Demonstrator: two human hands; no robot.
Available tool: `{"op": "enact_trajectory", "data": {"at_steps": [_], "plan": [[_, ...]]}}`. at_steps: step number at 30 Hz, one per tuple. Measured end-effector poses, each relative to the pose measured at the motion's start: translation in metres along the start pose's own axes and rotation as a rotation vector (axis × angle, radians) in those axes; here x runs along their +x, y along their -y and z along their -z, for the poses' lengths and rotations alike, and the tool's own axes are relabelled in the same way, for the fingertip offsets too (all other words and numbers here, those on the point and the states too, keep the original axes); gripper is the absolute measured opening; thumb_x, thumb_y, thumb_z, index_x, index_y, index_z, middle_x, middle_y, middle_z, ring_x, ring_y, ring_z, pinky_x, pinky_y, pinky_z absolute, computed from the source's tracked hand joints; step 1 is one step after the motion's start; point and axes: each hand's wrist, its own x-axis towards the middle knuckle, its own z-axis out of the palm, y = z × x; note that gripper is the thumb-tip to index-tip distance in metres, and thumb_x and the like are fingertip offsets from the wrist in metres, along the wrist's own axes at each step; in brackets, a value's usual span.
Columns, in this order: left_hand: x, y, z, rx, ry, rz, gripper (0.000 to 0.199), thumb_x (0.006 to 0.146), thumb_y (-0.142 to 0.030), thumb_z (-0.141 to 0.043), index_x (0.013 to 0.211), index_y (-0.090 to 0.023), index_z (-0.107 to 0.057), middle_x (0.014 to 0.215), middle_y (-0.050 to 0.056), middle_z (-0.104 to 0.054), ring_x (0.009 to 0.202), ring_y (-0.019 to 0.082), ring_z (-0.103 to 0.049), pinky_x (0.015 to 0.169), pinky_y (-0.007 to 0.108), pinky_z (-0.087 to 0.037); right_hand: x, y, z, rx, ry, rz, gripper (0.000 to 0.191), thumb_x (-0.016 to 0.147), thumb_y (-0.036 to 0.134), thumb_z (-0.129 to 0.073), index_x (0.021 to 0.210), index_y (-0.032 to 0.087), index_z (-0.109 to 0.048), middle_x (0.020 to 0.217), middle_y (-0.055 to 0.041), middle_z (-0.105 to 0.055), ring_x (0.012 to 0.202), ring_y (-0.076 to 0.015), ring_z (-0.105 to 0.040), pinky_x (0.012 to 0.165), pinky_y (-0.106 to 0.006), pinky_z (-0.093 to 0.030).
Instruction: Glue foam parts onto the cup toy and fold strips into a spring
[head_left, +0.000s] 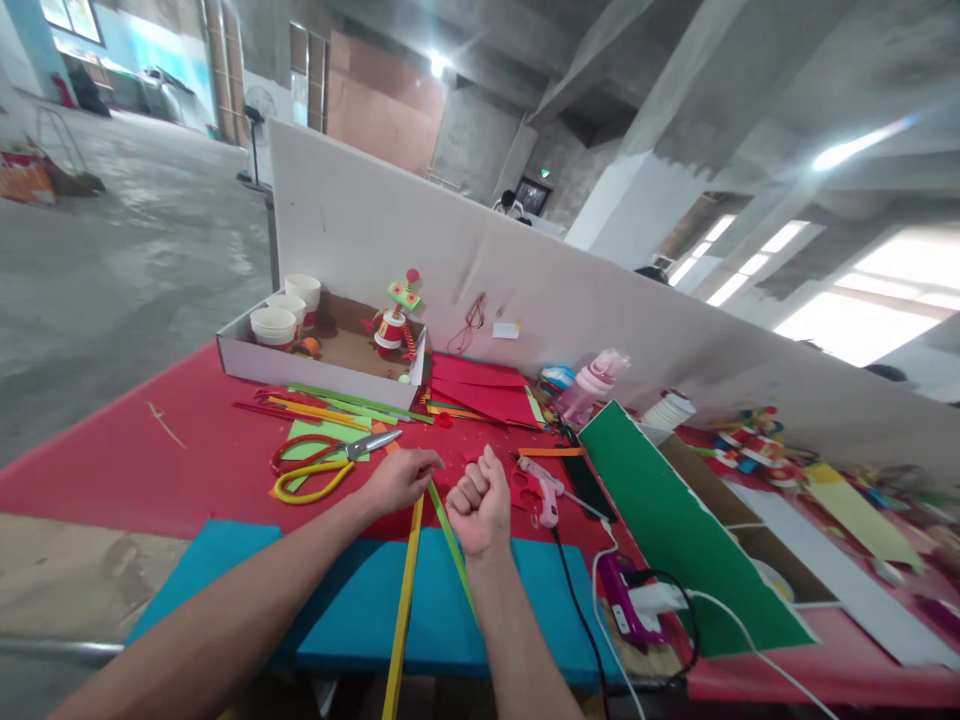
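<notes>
My left hand (405, 478) is closed, its fingertips at the upper ends of a yellow paper strip (407, 600) and a green paper strip (451, 540). Both strips run down over the blue sheet (360, 590), and the yellow one passes the table's front edge. Just right of them, my right hand (480, 500) makes a fist with the thumb up; nothing shows in it. Scissors (337, 465) with red and yellow handles lie left of my left hand. A pink glue gun (547, 490) rests right of my right hand.
A shallow box (315, 378) at the back left holds paper cups (274, 325) and a small cup robot (391, 330). Red paper sheets (480, 388) lie behind my hands. To the right stand a green board (675, 540), a pink bottle (596, 385) and a purple power strip (630, 600) with cables.
</notes>
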Motion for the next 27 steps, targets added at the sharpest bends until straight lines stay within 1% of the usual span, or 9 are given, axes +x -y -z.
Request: {"op": "enact_trajectory", "data": {"at_steps": [2,5,7,9,12,15,19,24,27], "plan": [[0.001,-0.01,0.001,-0.291,0.02,0.064,0.023,0.082,-0.036,-0.056,0.091,-0.016,-0.066,0.072,0.004,-0.059,0.066,0.016,-0.054,0.066,0.028,-0.042,0.0,0.0,0.003,-0.003,0.047,0.0,0.062,0.08,0.043,-0.064,0.058,0.021,-0.01,0.041,0.0145,-0.01,0.038,-0.0051,0.003,0.031,-0.02,-0.005],[0.002,-0.028,0.008,-0.851,0.079,0.174,0.045,0.088,-0.055,-0.04,0.091,-0.016,-0.061,0.071,0.005,-0.056,0.066,0.016,-0.054,0.064,0.03,-0.045,-0.001,0.0,0.009,-0.015,0.126,-0.022,0.061,0.08,0.042,-0.064,0.058,0.021,-0.011,0.042,0.0145,-0.01,0.038,-0.0048,0.003,0.031,-0.019,-0.005],[0.002,-0.037,0.018,-1.129,0.044,0.187,0.052,0.089,-0.061,-0.033,0.077,-0.017,-0.057,0.064,0.003,-0.05,0.059,0.014,-0.05,0.056,0.027,-0.043,-0.001,-0.001,0.012,-0.012,0.17,-0.053,0.062,0.079,0.041,-0.065,0.058,0.021,-0.011,0.042,0.0145,-0.01,0.037,-0.0045,0.003,0.031,-0.018,-0.004],[0.001,-0.039,0.028,-1.289,-0.033,0.164,0.055,0.09,-0.061,-0.03,0.059,-0.018,-0.045,0.052,-0.002,-0.036,0.045,0.01,-0.036,0.042,0.022,-0.034,-0.001,-0.003,0.014,-0.004,0.195,-0.081,0.062,0.077,0.04,-0.067,0.058,0.021,-0.011,0.042,0.0144,-0.01,0.037,-0.0042,0.003,0.031,-0.018,-0.003],[0.001,-0.035,0.039,-1.383,-0.119,0.146,0.06,0.091,-0.061,-0.027,0.049,-0.019,-0.026,0.045,-0.005,-0.017,0.037,0.008,-0.014,0.034,0.02,-0.016,-0.001,-0.008,0.013,0.006,0.195,-0.109,0.063,0.076,0.039,-0.068,0.057,0.021,-0.011,0.043,0.0143,-0.01,0.037,-0.004,0.002,0.032,-0.019,-0.003],[0.0,-0.033,0.045,-1.396,-0.188,0.133,0.061,0.091,-0.061,-0.027,0.048,-0.019,-0.02,0.045,-0.005,-0.011,0.039,0.008,-0.007,0.033,0.021,-0.009,0.0,-0.013,0.012,0.02,0.179,-0.132,0.063,0.076,0.038,-0.069,0.056,0.021,-0.011,0.043,0.0141,-0.01,0.037,-0.0036,0.001,0.033,-0.019,-0.002],[0.0,-0.039,0.054,-1.336,-0.288,0.094,0.06,0.093,-0.059,-0.028,0.049,-0.019,-0.015,0.045,-0.006,-0.007,0.04,0.009,-0.002,0.034,0.022,-0.006,0.002,-0.018,0.011,0.032,0.17,-0.155,0.064,0.076,0.039,-0.069,0.055,0.02,-0.011,0.044,0.0139,-0.011,0.037,-0.0031,0.0,0.033,-0.019,-0.003],[-0.003,-0.045,0.077,-1.323,-0.45,-0.078,0.057,0.096,-0.047,-0.033,0.05,-0.019,-0.014,0.044,-0.006,-0.005,0.039,0.009,0.0,0.033,0.025,-0.006,0.006,-0.02,0.007,0.025,0.185,-0.181,0.067,0.074,0.039,-0.07,0.054,0.02,-0.009,0.044,0.0134,-0.01,0.037,-0.0029,-0.001,0.033,-0.02,-0.005],[-0.004,-0.044,0.089,-1.305,-0.499,-0.171,0.055,0.096,-0.041,-0.036,0.052,-0.019,-0.013,0.044,-0.006,-0.004,0.04,0.009,0.001,0.033,0.025,-0.007,0.008,-0.02,0.001,0.02,0.185,-0.169,0.067,0.075,0.04,-0.069,0.054,0.02,-0.009,0.044,0.0131,-0.01,0.037,-0.0033,-0.001,0.033,-0.021,-0.005]]}}
